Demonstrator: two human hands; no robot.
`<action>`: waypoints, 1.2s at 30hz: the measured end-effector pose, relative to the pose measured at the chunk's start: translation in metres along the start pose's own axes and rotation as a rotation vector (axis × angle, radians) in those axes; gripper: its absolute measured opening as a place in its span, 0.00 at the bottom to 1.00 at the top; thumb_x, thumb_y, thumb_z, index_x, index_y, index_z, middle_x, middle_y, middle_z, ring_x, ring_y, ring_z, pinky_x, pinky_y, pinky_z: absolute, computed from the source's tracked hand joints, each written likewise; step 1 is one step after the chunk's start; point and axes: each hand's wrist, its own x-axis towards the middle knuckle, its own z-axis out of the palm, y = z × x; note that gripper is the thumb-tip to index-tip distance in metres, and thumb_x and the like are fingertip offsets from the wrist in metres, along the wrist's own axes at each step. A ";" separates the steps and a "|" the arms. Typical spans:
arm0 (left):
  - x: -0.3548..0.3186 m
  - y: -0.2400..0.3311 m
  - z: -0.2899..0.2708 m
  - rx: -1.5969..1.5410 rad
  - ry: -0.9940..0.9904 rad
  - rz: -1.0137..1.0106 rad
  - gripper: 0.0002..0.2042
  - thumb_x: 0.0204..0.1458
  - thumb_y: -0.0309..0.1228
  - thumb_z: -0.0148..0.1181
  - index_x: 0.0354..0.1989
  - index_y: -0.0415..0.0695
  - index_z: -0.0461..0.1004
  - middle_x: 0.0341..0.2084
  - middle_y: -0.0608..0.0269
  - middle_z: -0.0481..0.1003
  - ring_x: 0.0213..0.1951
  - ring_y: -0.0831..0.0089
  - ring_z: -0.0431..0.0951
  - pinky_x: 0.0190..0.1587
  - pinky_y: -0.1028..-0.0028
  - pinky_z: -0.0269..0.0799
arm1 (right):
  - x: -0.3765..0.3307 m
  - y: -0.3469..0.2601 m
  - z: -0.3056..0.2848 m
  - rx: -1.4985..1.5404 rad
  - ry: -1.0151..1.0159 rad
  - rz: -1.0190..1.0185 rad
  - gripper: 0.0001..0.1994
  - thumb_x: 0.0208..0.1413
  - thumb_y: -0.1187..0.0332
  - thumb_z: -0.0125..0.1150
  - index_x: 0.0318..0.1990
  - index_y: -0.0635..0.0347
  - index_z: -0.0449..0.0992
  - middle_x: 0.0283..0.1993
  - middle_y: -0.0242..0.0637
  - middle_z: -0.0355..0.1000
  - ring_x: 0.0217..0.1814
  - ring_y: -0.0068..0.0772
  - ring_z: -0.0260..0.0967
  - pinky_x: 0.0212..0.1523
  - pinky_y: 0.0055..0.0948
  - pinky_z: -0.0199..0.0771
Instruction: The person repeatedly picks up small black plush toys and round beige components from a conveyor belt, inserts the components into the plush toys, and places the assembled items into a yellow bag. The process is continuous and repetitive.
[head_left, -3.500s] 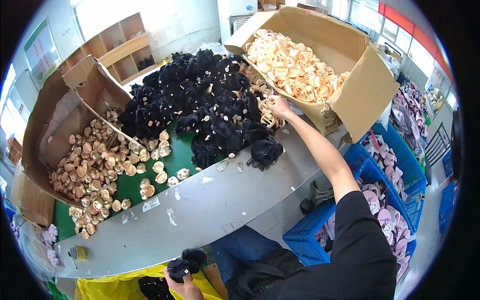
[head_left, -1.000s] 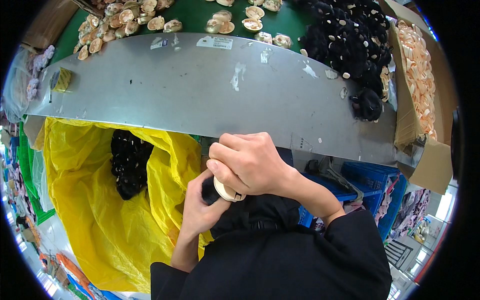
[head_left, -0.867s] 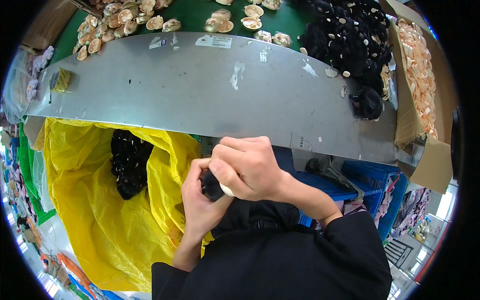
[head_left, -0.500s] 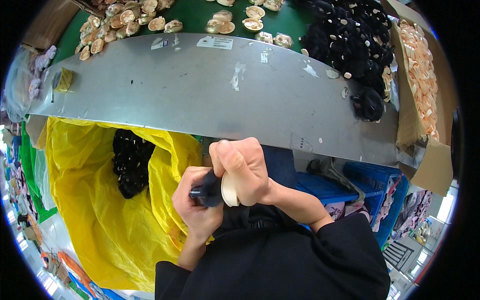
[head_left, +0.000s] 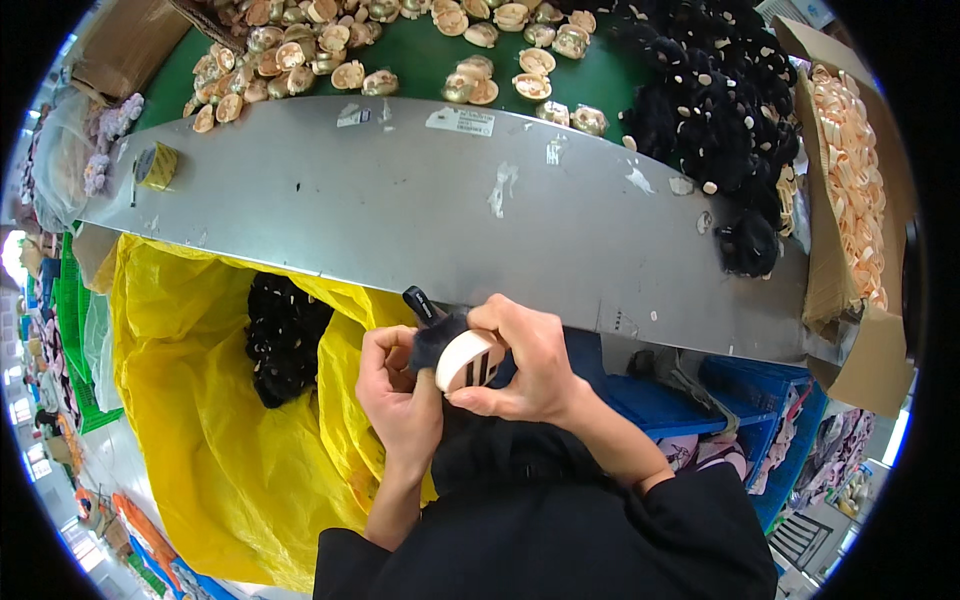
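Observation:
Close in front of my body, my left hand [head_left: 402, 410] is closed around a small black fluffy plush piece [head_left: 430, 348]. A short black strap [head_left: 420, 302] sticks up from the plush. Joined to or pressed against it is a rounded cream plastic part [head_left: 458, 362] with dark slots in its face. My right hand [head_left: 535, 365] pinches that part by its rim, thumb below and fingers above. Whether the plastic is fixed to the plush, I cannot tell.
A grey metal table edge [head_left: 370, 200] runs ahead. Beyond lie cream and gold plastic shells [head_left: 290, 55], and black plush pieces [head_left: 700, 120] on the right. A cardboard box [head_left: 815, 230] holds cream parts. A yellow bag [head_left: 210, 480] with black plush stands at left; a tape roll [head_left: 157, 166] sits on the table.
My right hand has gone from a fist over the cream part to a pinch on its rim. The part has turned to show its slotted face, and the strap now points up.

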 end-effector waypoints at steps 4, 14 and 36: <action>0.007 -0.012 -0.022 0.099 -0.315 0.020 0.10 0.61 0.26 0.56 0.48 0.35 0.72 0.37 0.66 0.76 0.39 0.81 0.76 0.45 0.78 0.73 | 0.003 -0.008 0.003 -0.006 0.036 -0.027 0.20 0.43 0.61 0.79 0.26 0.59 0.69 0.23 0.36 0.60 0.20 0.36 0.60 0.22 0.32 0.62; 0.004 -0.010 -0.009 -0.375 -0.232 0.021 0.08 0.60 0.31 0.60 0.38 0.38 0.74 0.37 0.65 0.69 0.41 0.75 0.69 0.48 0.75 0.64 | 0.002 -0.016 0.006 -0.041 0.210 -0.109 0.20 0.42 0.72 0.76 0.18 0.57 0.62 0.19 0.35 0.58 0.18 0.35 0.57 0.21 0.32 0.55; 0.015 -0.011 -0.010 0.410 -0.280 0.602 0.07 0.52 0.22 0.64 0.33 0.38 0.71 0.31 0.55 0.69 0.32 0.58 0.69 0.34 0.68 0.66 | 0.008 -0.023 0.037 0.208 0.369 0.065 0.13 0.53 0.64 0.40 0.36 0.66 0.65 0.43 0.49 0.63 0.44 0.36 0.59 0.50 0.33 0.63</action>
